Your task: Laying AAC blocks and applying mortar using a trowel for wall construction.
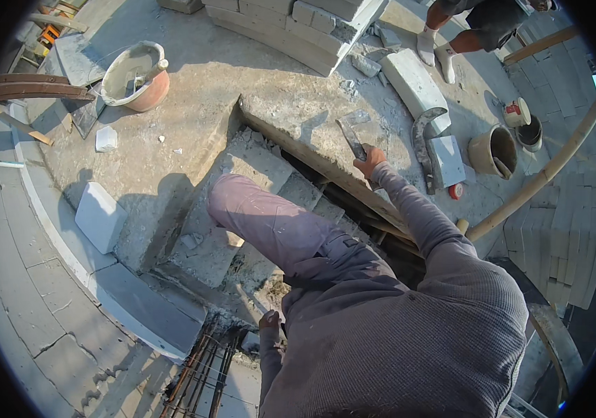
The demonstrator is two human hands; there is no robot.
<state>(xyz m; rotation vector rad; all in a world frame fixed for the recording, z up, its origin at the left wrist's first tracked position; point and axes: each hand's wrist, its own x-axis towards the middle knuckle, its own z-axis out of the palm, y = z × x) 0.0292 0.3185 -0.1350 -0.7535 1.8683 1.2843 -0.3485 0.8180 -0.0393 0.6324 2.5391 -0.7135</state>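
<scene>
Well ahead and to the left of the left hand, a curved wooden beam (40,89) lies near the picture's edge, and beside it stands a reddish bucket (153,96) with a grey-smeared inside and a handled tool leaning in it. Nearer on that same side, a white block (101,217) sits at the edge of the concrete floor (200,104), with a smaller white chunk (106,139) farther ahead. Just left of and below the left hand, a bundle of steel bars (200,369) runs through a gap. The left hand (270,320) hangs low beside the person's body; how far its fingers are curled, and whether they hold anything, I cannot tell. The right hand (371,161) reaches out ahead, its fingers closed round the handle of a trowel (349,136), whose blade points forward and left over a concrete ledge; contact with the ledge is unclear. Ahead of this hand are a stack of pale blocks (277,28) and, farther right, another person's legs (444,49). To its right lie a pale block (445,164) and a small red roll (456,191), then a beige bucket (479,155) and a long wooden pole (548,174).
</scene>
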